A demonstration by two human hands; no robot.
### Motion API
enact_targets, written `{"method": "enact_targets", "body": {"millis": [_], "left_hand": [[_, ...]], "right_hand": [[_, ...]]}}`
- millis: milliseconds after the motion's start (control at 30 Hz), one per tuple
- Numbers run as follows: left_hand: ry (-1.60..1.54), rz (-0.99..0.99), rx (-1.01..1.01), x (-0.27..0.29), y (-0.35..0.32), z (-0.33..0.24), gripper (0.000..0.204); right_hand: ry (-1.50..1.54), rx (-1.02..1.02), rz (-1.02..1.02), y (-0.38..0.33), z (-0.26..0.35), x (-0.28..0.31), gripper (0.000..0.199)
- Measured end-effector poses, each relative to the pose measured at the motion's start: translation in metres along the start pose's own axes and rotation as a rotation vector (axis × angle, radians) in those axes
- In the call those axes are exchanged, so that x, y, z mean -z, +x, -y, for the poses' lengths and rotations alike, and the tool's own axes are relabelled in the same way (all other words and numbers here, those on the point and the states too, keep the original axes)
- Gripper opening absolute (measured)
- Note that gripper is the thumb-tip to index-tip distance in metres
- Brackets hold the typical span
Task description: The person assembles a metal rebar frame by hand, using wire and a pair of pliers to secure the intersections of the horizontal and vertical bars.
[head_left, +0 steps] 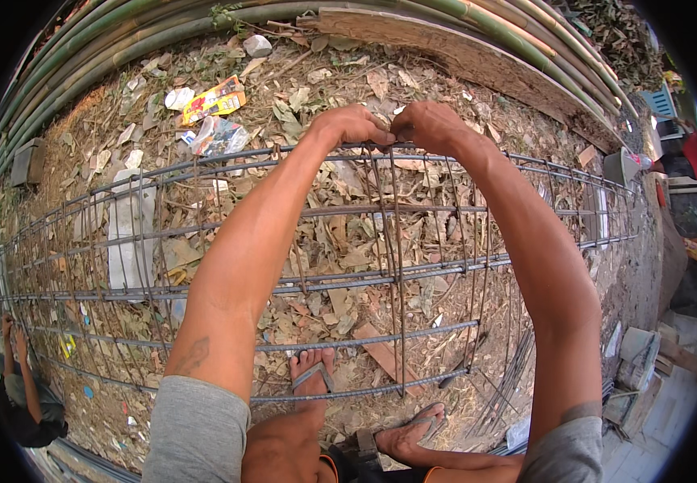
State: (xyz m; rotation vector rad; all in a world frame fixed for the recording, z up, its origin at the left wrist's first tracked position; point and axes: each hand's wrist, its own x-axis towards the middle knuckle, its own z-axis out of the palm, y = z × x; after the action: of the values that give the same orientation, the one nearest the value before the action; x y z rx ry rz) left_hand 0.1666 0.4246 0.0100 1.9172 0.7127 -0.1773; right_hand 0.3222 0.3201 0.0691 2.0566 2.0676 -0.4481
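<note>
A long rebar cage point(348, 211) of ribbed steel bars and thin square stirrups lies crosswise in front of me. Both hands meet at its far top bar, where a stirrup point(397, 241) crosses. My left hand point(350, 126) is closed, its fingertips pressed together at that crossing. Beside it my right hand point(433, 127) is closed too, knuckles up, its fingertips almost touching the left ones. Whatever they pinch is hidden by the fingers or too small to make out. Two near bars end in front of my right foot point(413, 431).
Bamboo poles point(517, 44) and a rough wooden plank point(421, 36) border the far side. Dry leaves and a yellow wrapper point(215, 101) litter the ground. Loose thin rods point(505, 386) lie near my right foot. Another person point(26, 394) is at the cage's left end.
</note>
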Motion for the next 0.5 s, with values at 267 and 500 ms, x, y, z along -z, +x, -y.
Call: {"method": "enact_targets", "body": {"millis": [267, 500], "left_hand": [[-0.018, 0.013, -0.045, -0.005, 0.002, 0.002, 0.041], [-0.067, 0.018, -0.029, -0.006, 0.002, 0.005, 0.035]], "right_hand": [[0.054, -0.005, -0.148, -0.004, -0.003, -0.003, 0.017], [0.091, -0.08, -0.303, -0.014, 0.013, -0.028, 0.009]]}}
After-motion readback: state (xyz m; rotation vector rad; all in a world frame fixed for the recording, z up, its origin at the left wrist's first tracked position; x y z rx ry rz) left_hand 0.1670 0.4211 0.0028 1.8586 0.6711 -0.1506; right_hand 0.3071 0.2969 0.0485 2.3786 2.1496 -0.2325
